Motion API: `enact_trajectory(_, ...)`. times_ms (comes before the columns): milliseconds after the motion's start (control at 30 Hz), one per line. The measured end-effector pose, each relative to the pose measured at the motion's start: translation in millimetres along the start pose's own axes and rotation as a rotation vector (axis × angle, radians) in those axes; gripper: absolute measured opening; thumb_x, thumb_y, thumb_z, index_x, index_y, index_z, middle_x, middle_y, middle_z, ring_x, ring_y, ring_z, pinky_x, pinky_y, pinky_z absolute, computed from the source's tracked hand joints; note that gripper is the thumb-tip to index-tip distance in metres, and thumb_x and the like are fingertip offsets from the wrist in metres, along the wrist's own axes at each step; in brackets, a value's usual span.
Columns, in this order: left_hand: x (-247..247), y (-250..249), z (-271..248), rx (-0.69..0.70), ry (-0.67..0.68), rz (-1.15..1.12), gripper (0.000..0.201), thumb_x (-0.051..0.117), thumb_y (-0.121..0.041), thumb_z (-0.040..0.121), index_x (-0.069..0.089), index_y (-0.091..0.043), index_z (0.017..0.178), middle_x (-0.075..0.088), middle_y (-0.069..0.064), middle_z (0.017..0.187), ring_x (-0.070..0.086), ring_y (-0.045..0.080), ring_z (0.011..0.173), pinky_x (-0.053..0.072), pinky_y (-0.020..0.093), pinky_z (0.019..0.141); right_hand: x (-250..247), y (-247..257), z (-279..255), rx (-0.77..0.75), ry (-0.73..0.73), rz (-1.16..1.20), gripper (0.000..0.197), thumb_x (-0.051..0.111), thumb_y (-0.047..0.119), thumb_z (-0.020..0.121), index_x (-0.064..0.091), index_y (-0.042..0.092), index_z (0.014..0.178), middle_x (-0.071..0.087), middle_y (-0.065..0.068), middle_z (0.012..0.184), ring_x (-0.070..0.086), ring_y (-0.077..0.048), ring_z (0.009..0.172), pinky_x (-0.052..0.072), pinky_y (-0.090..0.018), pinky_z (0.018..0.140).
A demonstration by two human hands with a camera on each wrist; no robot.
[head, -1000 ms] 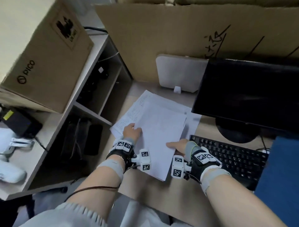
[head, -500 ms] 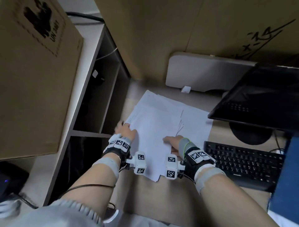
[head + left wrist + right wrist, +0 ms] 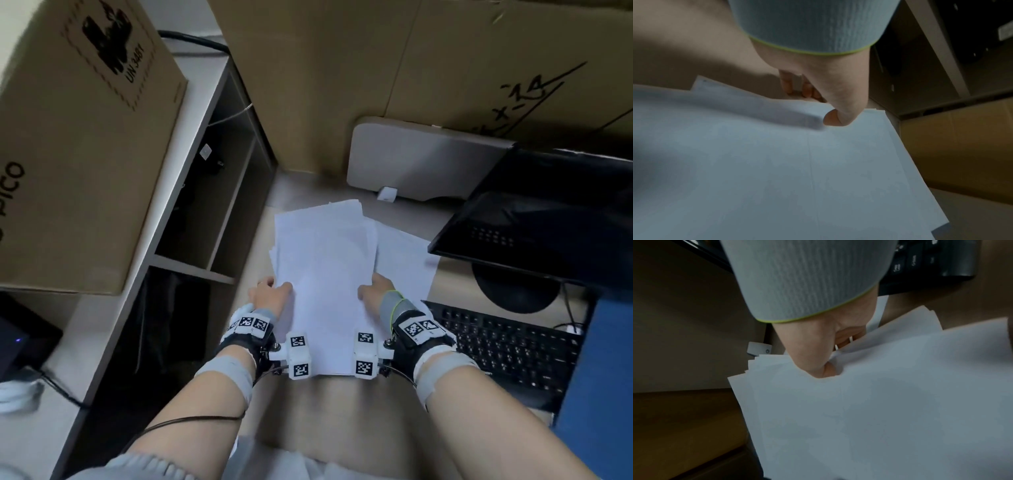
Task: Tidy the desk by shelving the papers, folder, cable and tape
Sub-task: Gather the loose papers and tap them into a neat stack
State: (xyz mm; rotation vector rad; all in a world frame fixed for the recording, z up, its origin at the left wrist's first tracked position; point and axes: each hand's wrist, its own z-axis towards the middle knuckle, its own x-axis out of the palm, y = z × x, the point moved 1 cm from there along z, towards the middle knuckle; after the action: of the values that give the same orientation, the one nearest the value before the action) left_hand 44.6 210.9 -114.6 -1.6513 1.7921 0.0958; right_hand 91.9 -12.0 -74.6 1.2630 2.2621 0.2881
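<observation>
Loose stack of white paper sheets (image 3: 323, 281) pinched at both side edges, raised just above pale wooden desk (image 3: 346, 418).

Left hand (image 3: 270, 294) and right hand (image 3: 375, 291) each clamped thumb-over, fingers under. Edges uneven, sheets fanned; further white sheet (image 3: 404, 260) left flat beside black keyboard (image 3: 507, 346). Likely slippage or buckling during transfer to grey open shelf unit (image 3: 191, 267).

My head camera looks steeply down on the desk (image 3: 370, 421) from above. Each wrist camera sits close behind its thumb, looking along it. All three share the papers (image 3: 325, 274) at frame centre.
</observation>
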Motion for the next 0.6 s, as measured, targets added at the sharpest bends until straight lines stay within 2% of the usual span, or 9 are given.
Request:
enact_trajectory(67,3,-6,-23,0.008,-0.046,-0.201,0.080,0.058,-0.027,0.063,0.044,-0.014,0.141,0.049,0.007,0.136,0.054,0.029,0.113,0.042,0.033,0.093,-7,0,-1,-0.054,-0.040,0.037,0.015,0.047,0.009,0.087,0.057,0.015,0.097,0.063,-0.007,0.098,0.060,-0.029,0.086,0.048,-0.029,0.078)
enact_trajectory(133,9,-6,-39,-0.038,-0.028,-0.412,0.066,0.060,-0.013,0.071,0.044,-0.009,0.135,0.058,0.010,0.118,0.060,0.025,0.091,0.048,0.028,0.076,-14,2,-3,-0.103,-0.083,0.021,0.015,0.048,0.012,0.086,0.059,0.019,0.093,0.066,-0.005,0.092,0.062,-0.030,0.087,0.050,-0.032,0.081)
enact_trajectory(200,14,-4,-55,-0.128,0.028,-0.497,0.035,0.057,-0.001,0.076,0.052,-0.007,0.110,0.057,0.010,0.081,0.050,0.021,0.057,0.042,0.019,0.048,-24,6,-5,-0.152,-0.097,-0.041,0.012,0.047,0.012,0.088,0.056,0.020,0.086,0.058,0.000,0.078,0.055,-0.028,0.079,0.043,-0.027,0.072)
enact_trajectory(267,19,1,-61,-0.169,0.091,-0.459,0.016,0.057,0.000,0.074,0.054,-0.005,0.089,0.044,0.008,0.061,0.038,0.018,0.044,0.033,0.013,0.038,-30,14,-6,-0.196,-0.105,-0.111,0.013,0.047,0.013,0.088,0.059,0.019,0.091,0.060,-0.002,0.084,0.053,-0.027,0.079,0.039,-0.026,0.070)
enact_trajectory(367,29,4,-70,-0.235,0.175,-0.415,0.014,0.060,-0.006,0.073,0.054,-0.003,0.085,0.048,0.010,0.059,0.046,0.020,0.042,0.044,0.021,0.041,-34,28,-1,-0.246,-0.112,-0.205,0.034,0.048,0.016,0.088,0.060,0.025,0.119,0.065,-0.003,0.113,0.061,-0.030,0.098,0.040,-0.026,0.078)
enact_trajectory(433,39,5,-72,-0.272,0.284,-0.416,0.012,0.059,-0.010,0.073,0.052,-0.002,0.078,0.051,0.015,0.058,0.051,0.024,0.044,0.051,0.030,0.049,-36,41,7,-0.281,-0.142,-0.299,0.042,0.045,0.017,0.090,0.054,0.033,0.128,0.063,-0.001,0.121,0.057,-0.032,0.112,0.038,-0.028,0.086)
enact_trajectory(500,47,5,-70,-0.293,0.397,-0.394,0.017,0.060,-0.016,0.073,0.054,-0.001,0.080,0.056,0.018,0.066,0.052,0.026,0.049,0.051,0.033,0.053,-40,55,19,-0.292,-0.195,-0.404,0.048,0.042,0.018,0.090,0.048,0.040,0.133,0.061,-0.001,0.128,0.049,-0.035,0.120,0.034,-0.031,0.087)
enact_trajectory(533,49,5,-68,-0.305,0.437,-0.384,0.020,0.060,-0.020,0.076,0.055,-0.002,0.082,0.058,0.017,0.069,0.051,0.026,0.050,0.048,0.032,0.052,-40,61,24,-0.286,-0.213,-0.471,0.051,0.043,0.019,0.090,0.044,0.041,0.136,0.057,-0.003,0.133,0.044,-0.035,0.125,0.035,-0.034,0.091)
enact_trajectory(600,49,3,-57,-0.346,0.461,-0.366,0.018,0.060,-0.024,0.076,0.053,-0.007,0.077,0.055,0.013,0.066,0.047,0.024,0.049,0.042,0.029,0.053,-41,70,38,-0.239,-0.215,-0.617,0.061,0.052,0.026,0.088,0.033,0.029,0.146,0.045,-0.006,0.144,0.034,-0.033,0.136,0.032,-0.039,0.106)
